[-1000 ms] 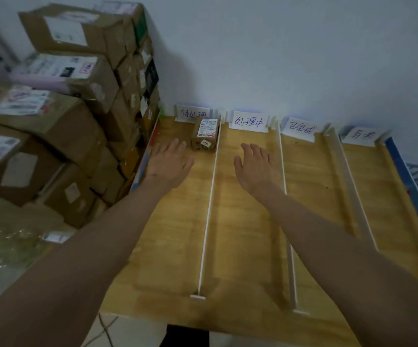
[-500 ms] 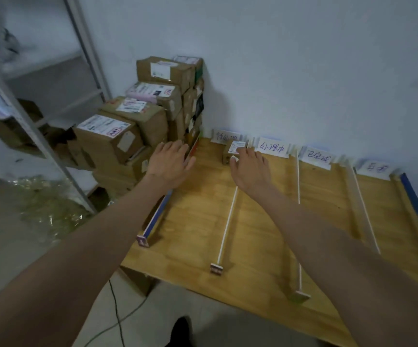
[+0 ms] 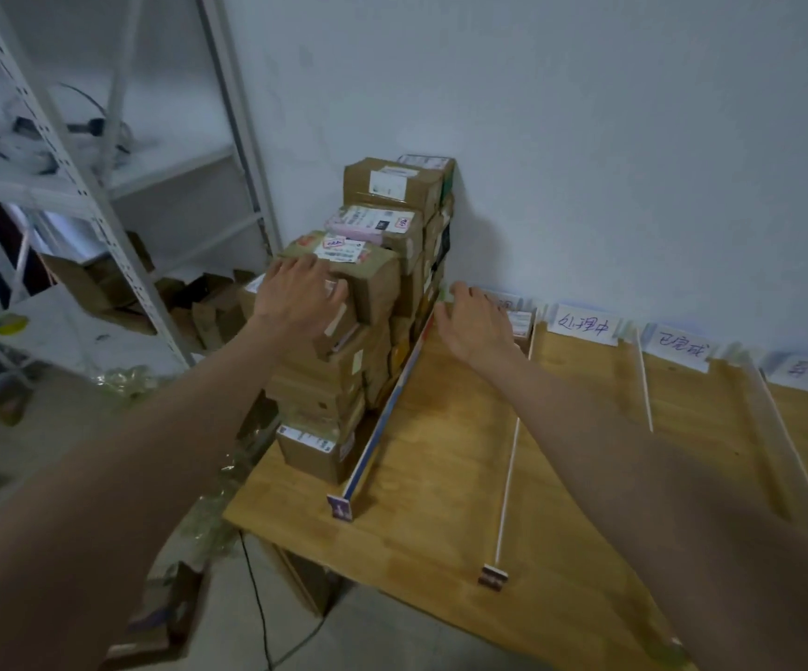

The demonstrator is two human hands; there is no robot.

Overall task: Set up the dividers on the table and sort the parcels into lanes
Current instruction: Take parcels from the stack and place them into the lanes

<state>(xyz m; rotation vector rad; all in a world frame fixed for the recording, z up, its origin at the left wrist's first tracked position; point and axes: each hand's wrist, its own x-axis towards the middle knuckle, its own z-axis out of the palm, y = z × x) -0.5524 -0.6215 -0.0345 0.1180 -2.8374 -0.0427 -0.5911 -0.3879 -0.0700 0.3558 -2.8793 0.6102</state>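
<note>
A stack of brown cardboard parcels [image 3: 378,293] with shipping labels stands at the left end of the wooden table [image 3: 445,477]. My left hand [image 3: 298,297] is spread over the near side of an upper parcel, fingers apart, touching it or just above. My right hand [image 3: 474,322] hovers open over the first lane, beside the stack. A small parcel [image 3: 522,324] sits at that lane's far end, mostly hidden by my right hand. White strip dividers [image 3: 511,452] and a blue-edged divider [image 3: 382,428] mark the lanes.
Handwritten paper labels [image 3: 583,326] stand along the wall behind the lanes. A white metal shelving rack [image 3: 82,186] stands at the left, with flattened boxes and plastic wrap on the floor beneath. A cable [image 3: 257,598] trails under the table's near edge.
Both hands have swung left from the first lanes towards the parcel stack. My left hand now lies over an upper parcel. My view has turned left and pulled back.
</note>
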